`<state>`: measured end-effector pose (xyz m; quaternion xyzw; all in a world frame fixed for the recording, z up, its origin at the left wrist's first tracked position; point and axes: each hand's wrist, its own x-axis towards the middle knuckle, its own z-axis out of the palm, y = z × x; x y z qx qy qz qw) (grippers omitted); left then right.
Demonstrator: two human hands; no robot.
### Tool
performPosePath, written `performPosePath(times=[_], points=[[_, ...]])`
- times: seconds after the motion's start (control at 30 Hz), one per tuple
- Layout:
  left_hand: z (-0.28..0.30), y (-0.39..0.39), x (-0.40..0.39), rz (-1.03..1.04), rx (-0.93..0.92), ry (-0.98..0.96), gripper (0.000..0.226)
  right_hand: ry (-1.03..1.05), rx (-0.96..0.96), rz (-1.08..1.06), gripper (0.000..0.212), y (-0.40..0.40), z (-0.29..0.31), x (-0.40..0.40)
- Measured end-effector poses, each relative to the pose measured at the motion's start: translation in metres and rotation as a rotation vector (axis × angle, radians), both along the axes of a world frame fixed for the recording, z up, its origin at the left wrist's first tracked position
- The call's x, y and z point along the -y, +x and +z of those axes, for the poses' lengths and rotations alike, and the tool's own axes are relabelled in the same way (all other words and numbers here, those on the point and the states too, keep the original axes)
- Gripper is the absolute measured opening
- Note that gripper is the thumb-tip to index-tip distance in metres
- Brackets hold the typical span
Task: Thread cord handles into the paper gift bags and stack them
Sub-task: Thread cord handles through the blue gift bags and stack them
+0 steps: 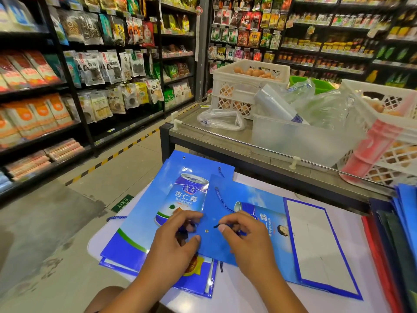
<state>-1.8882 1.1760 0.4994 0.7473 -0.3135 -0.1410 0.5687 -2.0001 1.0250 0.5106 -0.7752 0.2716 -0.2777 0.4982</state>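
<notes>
Blue flat bag [216,224], cord [222,198] threaded, eyelet [206,231] bare

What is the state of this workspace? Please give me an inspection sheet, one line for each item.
Surface: white table, mostly covered by bags.
Job's things: flat blue gift bag with metal eyelet; blue cord lying on it; more bags underneath.
Clutter: stacked folded bags at right.
Grippers: left hand holds the bag down; right hand pinches the cord end beside the eyelet.
Cables: nothing seen.
Surroundings: egg crates, plastic bags, shop shelves.
</notes>
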Motion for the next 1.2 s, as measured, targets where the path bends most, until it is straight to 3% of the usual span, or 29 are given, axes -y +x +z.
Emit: performPosePath(times=[0.2,0.5,0.93,1.2], points=[[0.002,0.002,-0.005,-0.093,-0.139,-0.109,0.041,0.150,-0.066,0.081,0.021,-0.003,0.006,-0.003],[0.000,0.003,0.002,-0.053,-0.097,-0.060,0.021,0.190,-0.061,0.119,0.024,-0.006,0.007,-0.002],[-0.006,0.010,0.000,-0.188,0.058,0.074,0.017,-0.044,-0.096,0.203,0.021,-0.002,-0.004,-0.001],[-0.008,0.006,0.002,-0.177,0.087,0.090,0.007,0.015,-0.088,0.183,0.019,-0.004,-0.002,0.000]])
